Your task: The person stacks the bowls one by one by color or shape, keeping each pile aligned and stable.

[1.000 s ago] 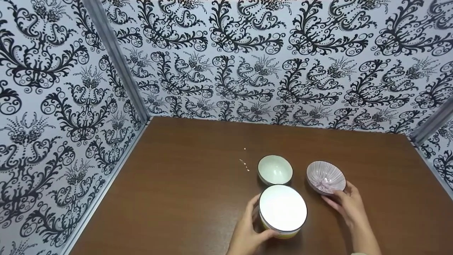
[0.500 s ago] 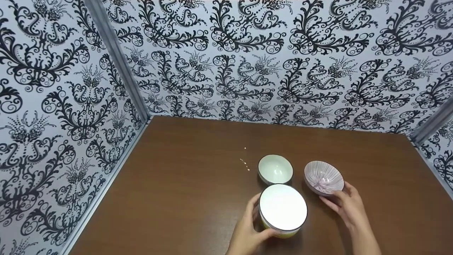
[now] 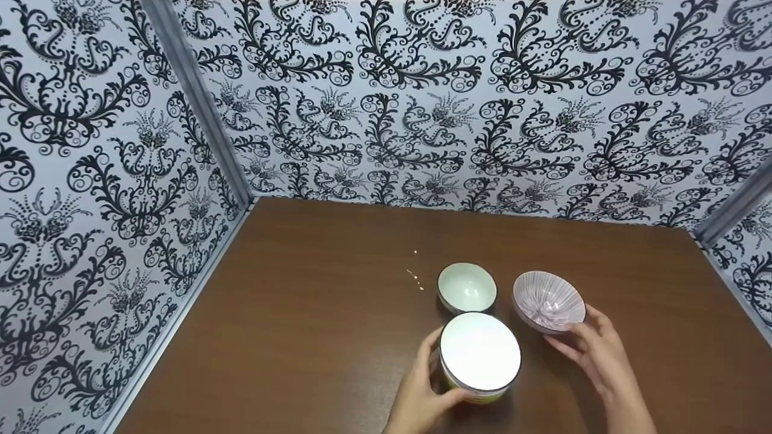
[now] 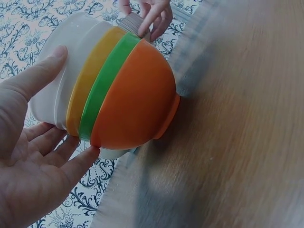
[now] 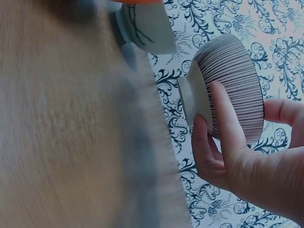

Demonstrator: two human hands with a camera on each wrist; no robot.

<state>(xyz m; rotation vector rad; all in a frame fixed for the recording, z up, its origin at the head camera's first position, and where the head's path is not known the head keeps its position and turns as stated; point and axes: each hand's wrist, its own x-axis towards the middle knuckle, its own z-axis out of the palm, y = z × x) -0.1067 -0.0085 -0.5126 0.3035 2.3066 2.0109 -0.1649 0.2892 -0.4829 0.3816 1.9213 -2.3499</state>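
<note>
Bowl [image 5: 235, 71] (dark-striped) in right hand [image 5: 249, 164]

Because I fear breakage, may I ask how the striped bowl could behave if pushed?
The striped bowl may tip, since its foot is narrower than its rim. Its shiny inside hints at slipperiness. Unbent in the right hand, it is probably stiff.

The bowl stack [image 4: 107, 85] is orange, green, yellow, white; another bowl [image 5: 237, 85] is striped.
</note>
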